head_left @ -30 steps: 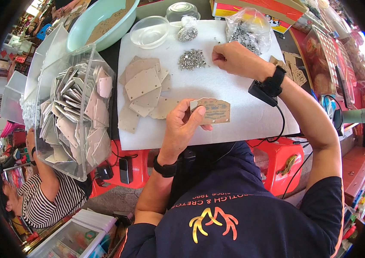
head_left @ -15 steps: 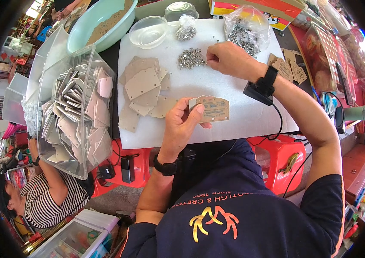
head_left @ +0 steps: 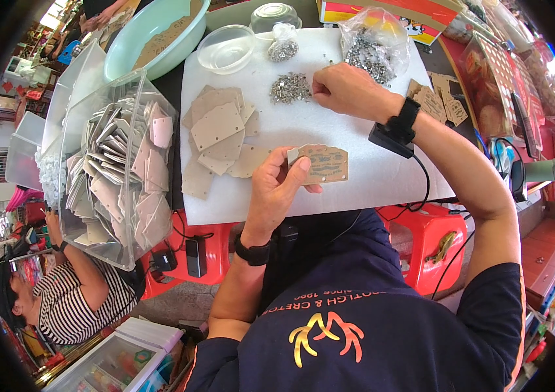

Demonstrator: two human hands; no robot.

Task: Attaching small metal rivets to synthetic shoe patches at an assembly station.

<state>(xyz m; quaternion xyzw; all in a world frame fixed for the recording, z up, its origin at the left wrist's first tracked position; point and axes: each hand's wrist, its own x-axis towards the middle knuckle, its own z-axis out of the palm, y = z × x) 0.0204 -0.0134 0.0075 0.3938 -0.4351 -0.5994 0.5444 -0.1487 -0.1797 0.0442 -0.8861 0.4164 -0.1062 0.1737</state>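
My left hand (head_left: 278, 189) pinches a small brown cardboard card (head_left: 327, 164) between thumb and fingers, printed face up, with a wavy upper edge and small holes along the bottom. At the right edge of a heap of small metal fasteners (head_left: 289, 88), my right hand (head_left: 349, 90) is bent down with its fingers curled together. Its fingertips are mostly hidden, so whatever they may hold does not show. To the left of the card lies a loose pile of blank cardboard cards (head_left: 218, 127) with punched holes.
White foam sheet (head_left: 277, 208) covers the tabletop. A clear bin (head_left: 127, 258) full of cards stands left, below a pale green basin (head_left: 189, 40). A clear bowl (head_left: 225, 64), a small bag (head_left: 284, 51) and a large bag of fasteners (head_left: 372, 55) line the back. Printed cards (head_left: 429, 104) lie right.
My right hand's fingers have shifted slightly at the edge of the fastener heap. My left hand keeps the card in nearly the same place.
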